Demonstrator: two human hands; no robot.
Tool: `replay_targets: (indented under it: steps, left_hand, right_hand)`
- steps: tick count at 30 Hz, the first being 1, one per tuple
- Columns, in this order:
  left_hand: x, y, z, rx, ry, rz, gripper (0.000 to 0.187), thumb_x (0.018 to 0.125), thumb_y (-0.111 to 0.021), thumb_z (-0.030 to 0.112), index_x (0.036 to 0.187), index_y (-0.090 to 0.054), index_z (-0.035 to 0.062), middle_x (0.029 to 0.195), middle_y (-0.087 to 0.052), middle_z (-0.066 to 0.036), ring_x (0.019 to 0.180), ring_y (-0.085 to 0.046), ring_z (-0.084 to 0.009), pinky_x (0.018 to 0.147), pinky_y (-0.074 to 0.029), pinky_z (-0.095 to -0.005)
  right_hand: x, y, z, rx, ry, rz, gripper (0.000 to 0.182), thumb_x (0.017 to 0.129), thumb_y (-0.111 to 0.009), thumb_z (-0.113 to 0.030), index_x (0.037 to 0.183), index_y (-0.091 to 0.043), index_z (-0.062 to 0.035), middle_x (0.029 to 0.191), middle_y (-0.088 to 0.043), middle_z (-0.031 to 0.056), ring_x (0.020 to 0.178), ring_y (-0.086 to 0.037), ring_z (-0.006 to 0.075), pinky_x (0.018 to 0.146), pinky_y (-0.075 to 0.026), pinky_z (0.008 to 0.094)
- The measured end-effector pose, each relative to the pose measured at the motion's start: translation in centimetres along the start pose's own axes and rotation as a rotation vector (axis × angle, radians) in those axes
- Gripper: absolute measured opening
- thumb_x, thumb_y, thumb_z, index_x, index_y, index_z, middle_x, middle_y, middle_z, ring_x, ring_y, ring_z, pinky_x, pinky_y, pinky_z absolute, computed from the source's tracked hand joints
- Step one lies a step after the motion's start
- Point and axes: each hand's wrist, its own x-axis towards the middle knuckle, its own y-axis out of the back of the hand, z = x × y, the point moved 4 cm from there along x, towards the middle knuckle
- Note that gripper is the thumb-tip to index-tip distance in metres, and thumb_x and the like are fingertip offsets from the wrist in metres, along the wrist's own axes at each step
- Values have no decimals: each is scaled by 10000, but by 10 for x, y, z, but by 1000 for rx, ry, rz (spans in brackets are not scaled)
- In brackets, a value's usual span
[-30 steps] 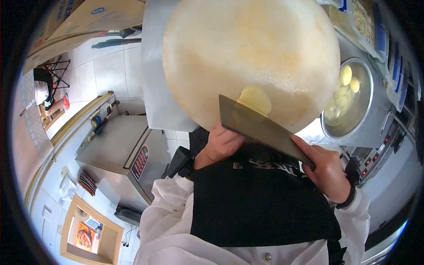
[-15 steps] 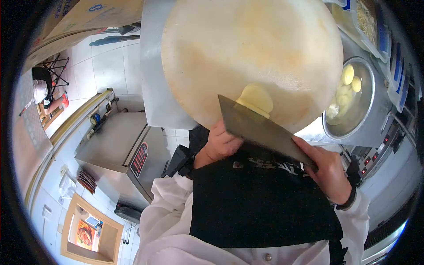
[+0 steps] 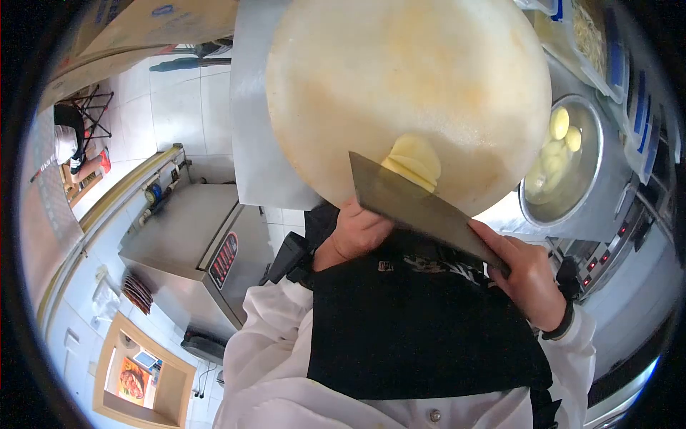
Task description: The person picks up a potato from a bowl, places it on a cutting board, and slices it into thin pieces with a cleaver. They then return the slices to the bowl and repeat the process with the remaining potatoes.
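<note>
My right hand [image 3: 532, 279] is closed around the handle of a broad cleaver [image 3: 421, 211]. The blade stands on edge, slanting over the near part of a round cutting board [image 3: 400, 79]. Against the blade's far face lie several thin, pale yellow potato slices [image 3: 416, 159], overlapping. On the near side, my left hand [image 3: 359, 232] has its fingers curled in close to the blade. Whatever those fingers press on is hidden behind the cleaver.
A metal bowl [image 3: 597, 168] with peeled potatoes [image 3: 554, 164] in liquid stands right of the board. Plastic containers [image 3: 597, 50] line the upper right. To the left are a steel appliance [image 3: 182, 225], a cardboard box [image 3: 157, 28] and a seated person's leg [image 3: 86, 166].
Another slice edge now shows between the blade and the slices. The cleaver has shifted very slightly, and both hands stay in nearly the same place.
</note>
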Motion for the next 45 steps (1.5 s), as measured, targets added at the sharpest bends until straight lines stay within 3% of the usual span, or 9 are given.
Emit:
replay_targets:
  steps: [7, 13, 16, 26, 28, 31, 41, 43, 45]
  left_hand:
    - [46, 25, 38, 225, -321, 122, 243, 588, -641, 42, 827, -683, 48, 927, -630, -51, 879, -605, -224, 743, -500, -322]
    - [5, -4, 3, 64, -153, 1, 242, 587, -653, 39, 828, -675, 28, 924, -626, -58, 903, -595, -232, 771, -501, -317]
    - [28, 20, 24, 160, -319, 92, 245, 600, -646, 47, 843, -676, 28, 948, -631, -62, 927, -595, -232, 787, -501, -315]
    - [21, 12, 22, 183, -326, 145, 247, 635, -624, 45, 876, -676, 31, 999, -631, -64, 970, -587, -223, 791, -496, -314]
    - [-2, -8, -3, 9, -98, -33, 240, 634, -626, 47, 868, -678, 37, 1009, -629, -65, 953, -587, -221, 779, -494, -315]
    - [24, 15, 21, 130, -305, 128, 269, 648, -611, 50, 909, -676, 43, 1022, -625, -57, 938, -588, -217, 770, -493, -315]
    - [25, 18, 27, 218, -332, 126, 324, 669, -591, 60, 985, -661, 46, 1036, -621, -41, 955, -588, -203, 781, -499, -290]
    - [7, 1, 4, -50, -79, -45, 307, 664, -604, 61, 965, -663, 47, 1036, -621, -43, 971, -587, -202, 795, -499, -290]
    - [19, 11, 15, 62, -216, 42, 301, 662, -609, 61, 958, -664, 50, 1038, -620, -42, 975, -586, -200, 794, -499, -290]
  right_hand:
    - [20, -20, 15, 43, 81, 137, 706, 635, -650, 1, 1298, -468, -160, 697, -591, 146, 608, -596, 320, 560, -491, 407]
    - [-1, 1, -4, 7, 35, 25, 686, 659, -649, -10, 1301, -463, -161, 707, -596, 147, 620, -597, 316, 557, -486, 407]
    - [8, -7, -6, -23, 26, 60, 681, 667, -646, -14, 1304, -460, -170, 714, -599, 145, 627, -599, 318, 561, -486, 408]
    - [5, -10, -2, 51, 51, 128, 630, 680, -629, -12, 1277, -489, -157, 716, -610, 150, 643, -608, 334, 584, -493, 412]
    - [0, -2, -13, 19, 20, 91, 619, 683, -629, -14, 1271, -495, -152, 712, -609, 154, 640, -607, 338, 587, -494, 414]
    - [8, -6, -14, -28, -6, 80, 606, 684, -630, -14, 1263, -504, -145, 715, -610, 161, 644, -609, 341, 596, -497, 415]
    - [10, -14, -6, 60, 60, 166, 593, 673, -619, 6, 1243, -522, -128, 737, -619, 165, 663, -619, 333, 607, -500, 406]
    - [3, -7, -16, 8, 40, 131, 603, 666, -621, 10, 1245, -522, -128, 726, -615, 160, 650, -614, 331, 604, -497, 407]
    - [3, -7, -20, -48, 22, 102, 613, 658, -622, 14, 1246, -521, -128, 714, -611, 155, 638, -609, 330, 601, -494, 408]
